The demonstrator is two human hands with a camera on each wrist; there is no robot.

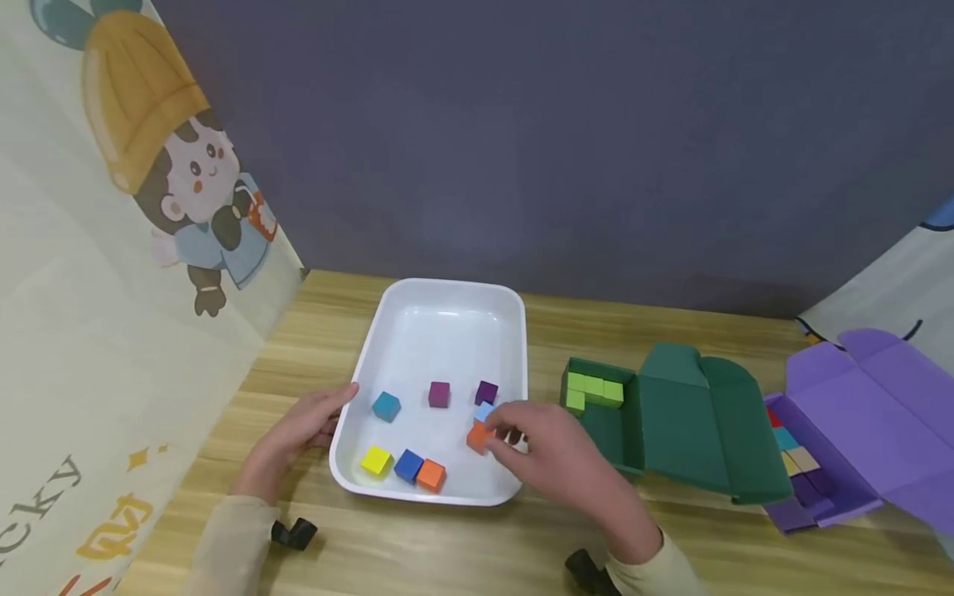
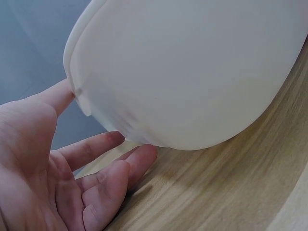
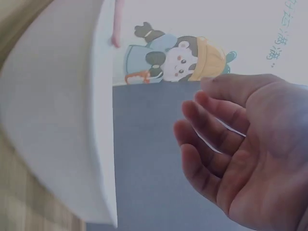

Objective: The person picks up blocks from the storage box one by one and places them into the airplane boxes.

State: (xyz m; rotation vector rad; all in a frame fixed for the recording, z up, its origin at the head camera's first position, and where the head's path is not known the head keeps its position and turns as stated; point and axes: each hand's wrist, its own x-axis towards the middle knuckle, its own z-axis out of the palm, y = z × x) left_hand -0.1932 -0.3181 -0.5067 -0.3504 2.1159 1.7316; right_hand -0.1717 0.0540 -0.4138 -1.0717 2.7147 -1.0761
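A white tray (image 1: 447, 348) holds several small coloured cubes. My left hand (image 1: 307, 422) holds its left side, thumb at the rim and fingers low against the outer wall, as the left wrist view shows. Over the tray's right part, my right hand (image 1: 547, 451) has its thumb and forefinger beside an orange cube (image 1: 477, 436). Nothing shows between its loosely bent fingers in the right wrist view. A light blue cube (image 1: 483, 410), partly hidden by that hand, lies near a dark purple cube (image 1: 487, 391). Magenta (image 1: 439, 395) and teal cubes (image 1: 386, 406) lie farther left.
Along the tray's near side lie a yellow cube (image 1: 376, 461), a blue cube (image 1: 408, 465) and another orange cube (image 1: 431, 476). To the right stand an open green box (image 1: 622, 443) with light green cubes (image 1: 594, 389) and an open purple box (image 1: 842, 497) with mixed cubes.
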